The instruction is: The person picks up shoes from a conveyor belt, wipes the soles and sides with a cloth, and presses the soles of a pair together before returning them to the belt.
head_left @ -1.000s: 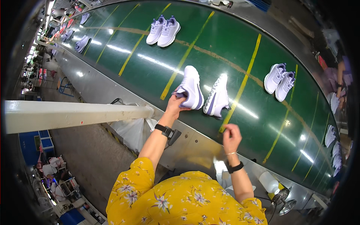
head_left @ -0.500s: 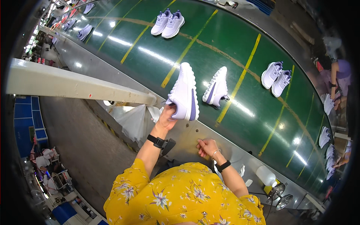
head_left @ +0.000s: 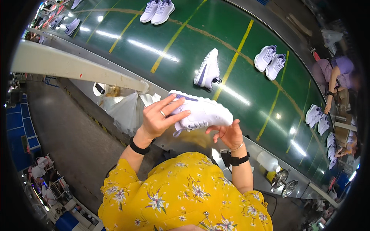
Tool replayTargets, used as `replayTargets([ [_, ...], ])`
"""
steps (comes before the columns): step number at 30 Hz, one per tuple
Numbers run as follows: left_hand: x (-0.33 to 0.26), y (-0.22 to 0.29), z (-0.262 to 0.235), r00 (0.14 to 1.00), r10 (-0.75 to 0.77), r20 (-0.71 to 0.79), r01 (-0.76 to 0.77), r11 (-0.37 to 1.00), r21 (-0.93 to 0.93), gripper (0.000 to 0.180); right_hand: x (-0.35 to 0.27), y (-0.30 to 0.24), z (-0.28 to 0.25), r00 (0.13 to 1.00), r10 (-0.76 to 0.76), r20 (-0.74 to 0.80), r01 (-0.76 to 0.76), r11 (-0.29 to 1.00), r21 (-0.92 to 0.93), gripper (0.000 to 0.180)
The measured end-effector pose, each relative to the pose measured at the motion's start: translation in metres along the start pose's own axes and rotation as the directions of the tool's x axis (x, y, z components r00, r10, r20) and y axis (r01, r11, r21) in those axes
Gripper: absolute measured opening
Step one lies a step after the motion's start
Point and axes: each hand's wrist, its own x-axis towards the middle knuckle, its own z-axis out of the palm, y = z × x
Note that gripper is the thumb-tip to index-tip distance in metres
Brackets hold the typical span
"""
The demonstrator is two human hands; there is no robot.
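A white and lavender sneaker (head_left: 206, 113) lies on its side in the air above the belt's near metal edge, its chunky sole facing away and its laces toward me. My left hand (head_left: 160, 115) is closed around the heel end, fingers across the purple sole-side panel. At the toe, my right hand (head_left: 230, 135) has its fingers spread, close against the shoe; whether it bears any weight I cannot tell. Beyond them a single matching sneaker (head_left: 208, 71) rests tipped on its side on the green conveyor belt (head_left: 185, 50).
Pairs of sneakers stand on the belt at the far left (head_left: 158, 11) and right (head_left: 269, 62). A beige metal bar (head_left: 77, 67) crosses at left, above a clear plastic bag (head_left: 125, 113). A white bottle (head_left: 268, 161) is at near right. Another person (head_left: 335, 75) reaches toward shoes.
The held sneaker has turned from upright, toe away, to sideways, toe right, and come nearer. My right hand has risen to its toe and spread its fingers. Belt items appear shifted up and left.
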Motion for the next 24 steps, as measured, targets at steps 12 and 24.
replayTargets([
  [12, -0.022, 0.033, -0.016, 0.979, 0.187, -0.079, -0.189, 0.982, -0.015, 0.024, -0.050, 0.015, 0.019, 0.988, -0.014, -0.151, -0.033, 0.952, -0.304, 0.095],
  [24, -0.026, 0.043, -0.007, 0.996, 0.083, 0.011, -0.083, 0.996, 0.032, 0.030, -0.065, 0.037, 0.009, 0.985, 0.027, -0.168, -0.056, 0.984, -0.168, 0.082],
])
